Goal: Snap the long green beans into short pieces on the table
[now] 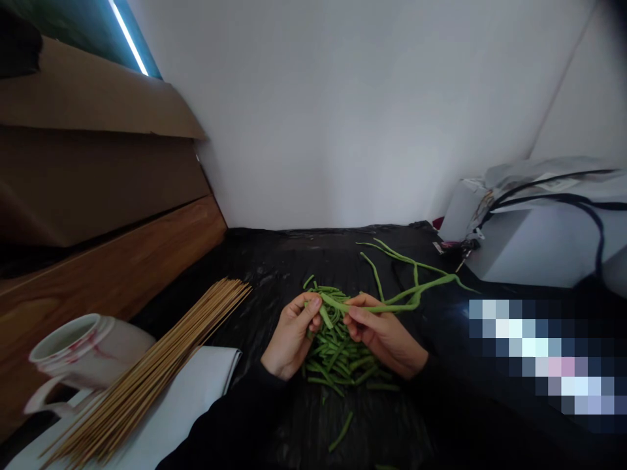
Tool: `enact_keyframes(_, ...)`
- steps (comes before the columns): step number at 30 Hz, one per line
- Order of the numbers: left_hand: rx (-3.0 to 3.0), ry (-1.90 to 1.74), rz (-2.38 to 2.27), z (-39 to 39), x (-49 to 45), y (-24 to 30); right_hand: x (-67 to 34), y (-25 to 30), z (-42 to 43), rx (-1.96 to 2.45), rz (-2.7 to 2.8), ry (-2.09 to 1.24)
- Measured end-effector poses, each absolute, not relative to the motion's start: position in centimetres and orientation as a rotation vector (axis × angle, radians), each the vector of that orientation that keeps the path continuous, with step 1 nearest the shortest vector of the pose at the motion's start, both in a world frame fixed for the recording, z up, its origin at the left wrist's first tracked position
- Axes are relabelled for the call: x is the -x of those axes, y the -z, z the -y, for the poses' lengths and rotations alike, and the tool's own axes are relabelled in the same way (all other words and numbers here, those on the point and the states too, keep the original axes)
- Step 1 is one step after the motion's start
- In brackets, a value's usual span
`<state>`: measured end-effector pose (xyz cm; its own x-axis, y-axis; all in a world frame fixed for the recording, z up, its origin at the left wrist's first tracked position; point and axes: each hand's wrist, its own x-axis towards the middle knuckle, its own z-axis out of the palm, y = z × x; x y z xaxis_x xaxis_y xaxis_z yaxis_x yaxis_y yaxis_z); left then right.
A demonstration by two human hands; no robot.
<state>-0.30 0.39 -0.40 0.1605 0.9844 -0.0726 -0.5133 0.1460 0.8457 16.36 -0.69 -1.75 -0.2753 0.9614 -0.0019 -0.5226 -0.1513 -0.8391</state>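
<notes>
Long bean: one pod, held level between both hands, directly above the pile of cut pieces.

Left hand: closed narrow, thumb and forefinger pinching the pod's end. A short green bit hangs just below the pinch. I cannot tell whether it is attached or already loose.

Right hand: closed on the same pod just beside the left. The rest of the pod trails out beyond this hand to the far right.

Surroundings: whole beans lie beyond the right hand, crossing the trailing pod. The counter is covered in black sheeting. Skewers lie in a fanned bundle left of the left hand, partly on a white sheet, with a mug further left. One stray piece lies nearer the body than the pile.

Risks (judgement):
- The trailing length is tangled with the whole beans, so a pull from the right hand could drag them along.
- Pieces dropped off-centre could skid on the slick sheeting towards the near edge, as the stray one suggests.
- The left sleeve sits close to the skewers, so a wide elbow movement could scatter them or knock the mug.
</notes>
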Motion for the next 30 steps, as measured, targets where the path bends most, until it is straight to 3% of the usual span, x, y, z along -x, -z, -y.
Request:
enact_keyframes(6, -0.489, -1.347, -0.658, -1.6, 1.7, -0.1, -16.7, 2.2, 0.5, 0.703, 0.898, -1.674)
enact_keyframes(10, -0.393, -1.203, -0.580, -1.7, 2.6, -0.8, -16.7, 2.1, 0.5, 0.742, 0.914, -1.660)
enact_keyframes(23, -1.460, -0.845, -0.951, 0.1, 1.2, -0.4, -16.7, 2.1, 0.6, 0.883, 1.171, -1.586)
enact_keyframes(30, -1.444, -0.695, -0.930, 0.0, 1.7, -0.9, -17.6, 1.3, 0.3, 0.764, 0.998, -1.694)
